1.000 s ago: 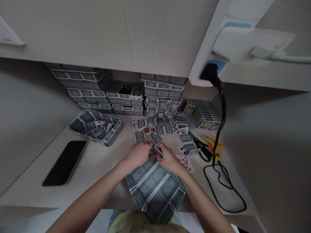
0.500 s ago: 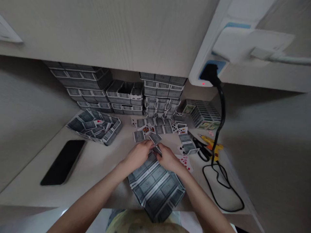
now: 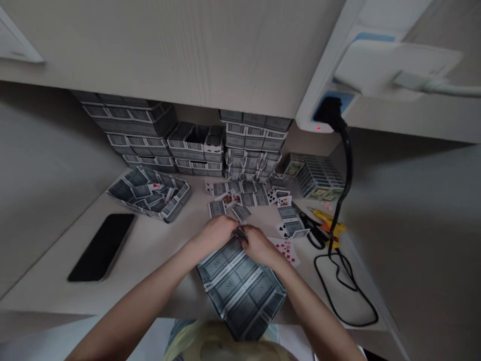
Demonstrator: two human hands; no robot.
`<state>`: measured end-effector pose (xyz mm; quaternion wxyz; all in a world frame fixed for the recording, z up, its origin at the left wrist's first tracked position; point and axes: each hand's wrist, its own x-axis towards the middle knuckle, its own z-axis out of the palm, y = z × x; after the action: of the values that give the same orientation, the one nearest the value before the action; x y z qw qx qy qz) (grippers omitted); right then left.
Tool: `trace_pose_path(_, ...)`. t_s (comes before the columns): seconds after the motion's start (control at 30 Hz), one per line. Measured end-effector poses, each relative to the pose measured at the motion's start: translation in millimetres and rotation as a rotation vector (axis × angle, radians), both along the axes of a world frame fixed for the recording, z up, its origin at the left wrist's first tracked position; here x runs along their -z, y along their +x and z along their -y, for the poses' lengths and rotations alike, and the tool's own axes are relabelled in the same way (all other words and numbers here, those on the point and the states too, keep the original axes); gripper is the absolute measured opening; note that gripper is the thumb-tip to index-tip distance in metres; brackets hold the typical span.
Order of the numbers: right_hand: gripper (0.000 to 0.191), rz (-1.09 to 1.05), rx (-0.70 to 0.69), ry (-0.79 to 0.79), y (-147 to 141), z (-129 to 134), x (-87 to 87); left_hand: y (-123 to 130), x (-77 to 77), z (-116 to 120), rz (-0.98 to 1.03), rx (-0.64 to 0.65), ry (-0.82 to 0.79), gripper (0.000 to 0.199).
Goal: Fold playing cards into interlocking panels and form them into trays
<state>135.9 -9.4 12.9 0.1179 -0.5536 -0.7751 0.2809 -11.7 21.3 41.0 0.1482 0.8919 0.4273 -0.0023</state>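
Note:
A box made of playing cards [image 3: 244, 286], grey-green backs showing, rests at the desk's front edge, tilted toward my body. At its far edge, my left hand [image 3: 221, 231] is closed with the fingers pinching the rim. Close beside it, my right hand [image 3: 258, 243] is closed on the same far end, thumb and fingers bent around a card flap. My fingers hide the exact spot they grip. Just beyond my hands lies a face-down card [image 3: 241, 212]. Red-suited cards [image 3: 287, 250] lie face up by my right wrist.
Stacked card boxes [image 3: 195, 150] line the back. An open card tray [image 3: 175, 203] with loose cards sits left, near a black phone [image 3: 102, 246]. Right are black scissors [image 3: 316, 233], a yellow glue gun [image 3: 330, 223], its black cable [image 3: 340, 200] and boxed card packs [image 3: 317, 175].
The view has shifted slightly. My left hand has rolled over a little more at the box's far edge, its knuckles now more on top; the right hand keeps nearly the same place.

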Motion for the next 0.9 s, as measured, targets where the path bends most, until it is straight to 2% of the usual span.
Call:
trace_pose_path(0.13, 0.022, 0.017, 0.020, -0.019, -1, -2, -2.5, 6, -2.3, 8, -0.026, 0.004, -0.021, 0.025)
trace_pose_path(0.3, 0.023, 0.014, 0.006, -0.016, -3, 1, -2.9, 15, -1.0, 24, -0.093, -0.064, 0.084, 0.029)
trace_pose_path(0.57, 0.034, 0.069, -0.039, -0.013, -10, 4, -4.2, 21, 1.4, 25, -0.193, -0.056, 0.144, 0.024)
trace_pose_path(0.67, 0.030, 0.079, -0.021, -0.001, -10, 4, -4.3, 15, 5.8, 25, -0.117, -0.053, 0.146, 0.025)
trace_pose_path(0.8, 0.028, 0.075, 0.012, -0.014, -7, 3, -2.5, 1, 8.2, 24, 0.075, -0.163, 0.041, 0.026)
trace_pose_path(0.9, 0.027, 0.035, -0.017, -0.018, -5, 2, -3.4, -4, 8.9, 24, 0.129, -0.197, 0.042, 0.025)
